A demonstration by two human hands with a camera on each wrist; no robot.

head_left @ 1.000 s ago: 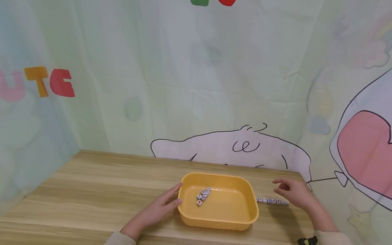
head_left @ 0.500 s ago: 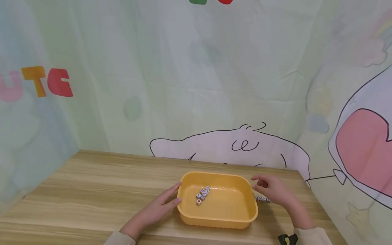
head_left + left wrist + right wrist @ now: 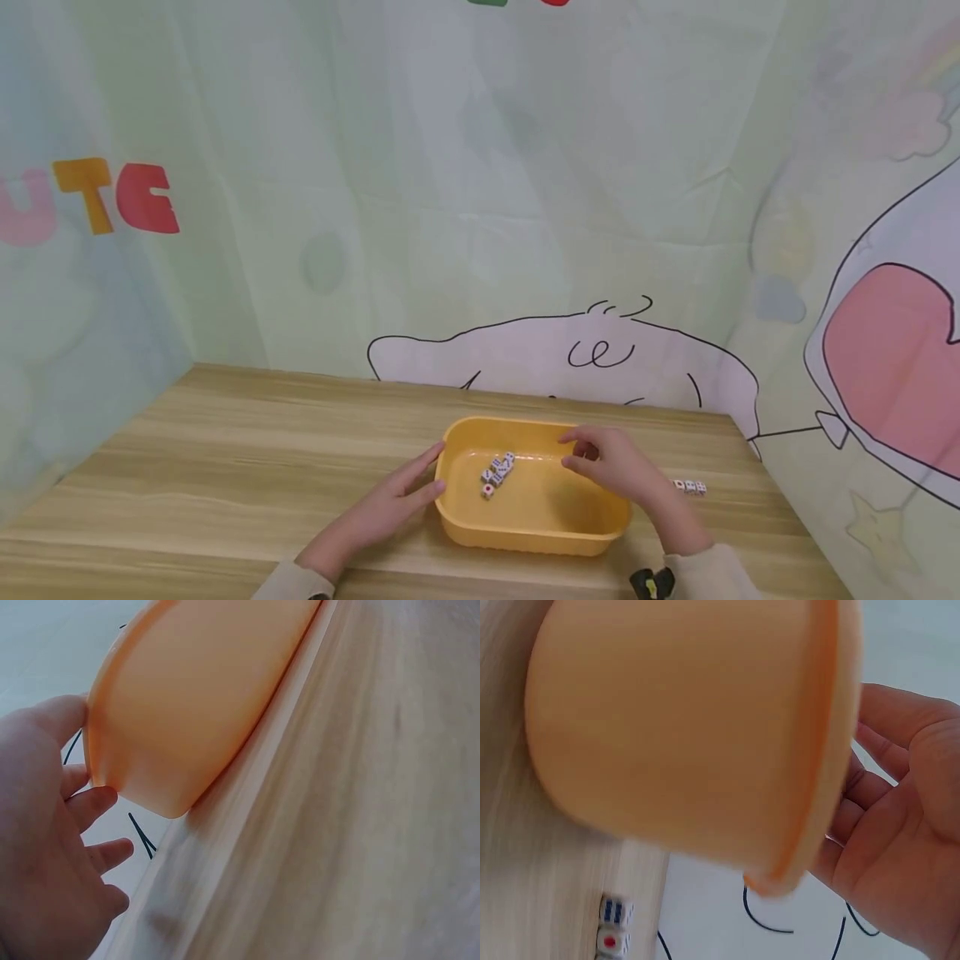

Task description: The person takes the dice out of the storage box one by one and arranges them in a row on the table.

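A yellow plastic tub stands on the table, with several white dice clustered toward the left of its floor. My left hand rests against the tub's left end, fingers extended and touching the rim; the left wrist view shows fingertips on the outer wall. Over the tub's right half hovers my right hand, thumb and index finger apart with nothing visible between them. Its other fingertips are partly hidden. Beyond the right wrist, a row of dice lies on the table, partly covered by the forearm.
The wood-grain table extends to the left of the tub. Behind it hangs a printed cloth backdrop with cartoon drawings. A dark band circles the right wrist. In the right wrist view, dice lie beside the tub.
My right hand has moved left from above the row of dice to over the tub's right half. My left hand, the tub and the dice inside it have stayed in place.
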